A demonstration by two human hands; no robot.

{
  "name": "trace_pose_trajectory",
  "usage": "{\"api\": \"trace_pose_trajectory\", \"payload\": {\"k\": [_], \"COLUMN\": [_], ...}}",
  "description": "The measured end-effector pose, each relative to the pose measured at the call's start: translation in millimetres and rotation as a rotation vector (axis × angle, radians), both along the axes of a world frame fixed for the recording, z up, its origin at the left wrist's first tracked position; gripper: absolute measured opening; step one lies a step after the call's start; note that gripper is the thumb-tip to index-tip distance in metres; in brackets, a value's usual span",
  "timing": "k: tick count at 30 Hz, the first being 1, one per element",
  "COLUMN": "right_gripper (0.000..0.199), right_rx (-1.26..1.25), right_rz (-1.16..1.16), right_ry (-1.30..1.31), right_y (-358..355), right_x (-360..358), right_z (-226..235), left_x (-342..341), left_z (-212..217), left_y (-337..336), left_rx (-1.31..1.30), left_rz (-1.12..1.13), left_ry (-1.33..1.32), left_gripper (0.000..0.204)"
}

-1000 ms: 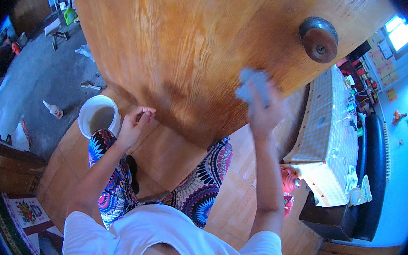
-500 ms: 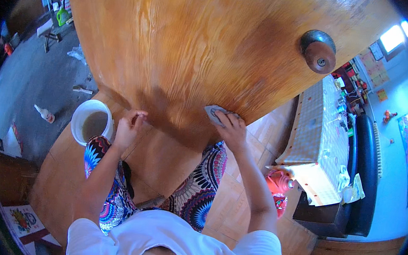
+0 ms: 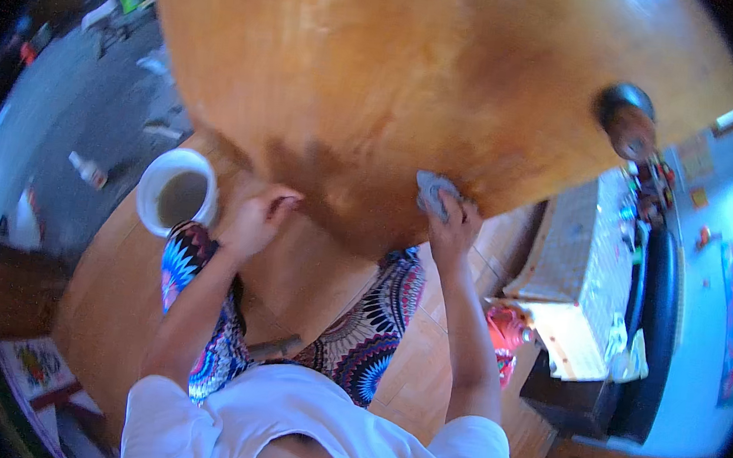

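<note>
A grey cloth (image 3: 433, 191) is pressed against the lower right part of a wooden door (image 3: 379, 82), with my right hand (image 3: 453, 232) closed on it. My left hand (image 3: 258, 220) hovers in front of the door's lower left part, fingers curled together, and nothing shows in them. Beside my left knee stands a white bucket (image 3: 150, 197) with murky water in it. A round brown doorknob (image 3: 632, 134) sticks out of the door's upper right.
To the left, a dark floor holds a white bottle (image 3: 88, 170) and assorted items farther back. At the right are a table with a checked cloth (image 3: 556, 254), a black seat (image 3: 661, 298) and a red bottle (image 3: 508, 329). A printed box (image 3: 33, 370) lies at the lower left.
My right hand and the cloth have moved right and slightly up along the door. My left hand has shifted right. The view has turned, so the doorknob sits farther right.
</note>
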State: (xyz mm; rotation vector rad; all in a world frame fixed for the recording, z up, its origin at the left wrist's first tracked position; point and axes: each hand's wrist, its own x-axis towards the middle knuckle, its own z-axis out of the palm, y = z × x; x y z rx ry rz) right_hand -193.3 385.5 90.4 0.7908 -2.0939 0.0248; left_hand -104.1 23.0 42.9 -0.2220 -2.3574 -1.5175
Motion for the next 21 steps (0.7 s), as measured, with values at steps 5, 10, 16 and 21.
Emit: {"api": "trace_pose_trajectory", "payload": {"k": [5, 10, 16, 21], "right_gripper": [0.031, 0.033, 0.042, 0.045], "right_rx": [-0.269, -0.954, -1.126, -0.816], "right_rz": [0.04, 0.432, 0.735, 0.646], "right_ry": [-0.495, -1.378, -1.626, -1.736], "right_y": [-73, -183, -369, -464], "right_x": [41, 26, 6, 2], "right_z": [-29, -83, -134, -158], "left_x": [15, 49, 40, 61], "left_z": [13, 97, 94, 63], "left_y": [13, -1, -115, -195], "left_rx": [-0.223, -0.347, -0.197, 0.424], "left_rz": [-0.012, -0.104, 0.289, 0.506], "left_ry": [0.056, 0.22, 0.192, -0.008], "left_gripper": [0.013, 0.012, 0.013, 0.026]}}
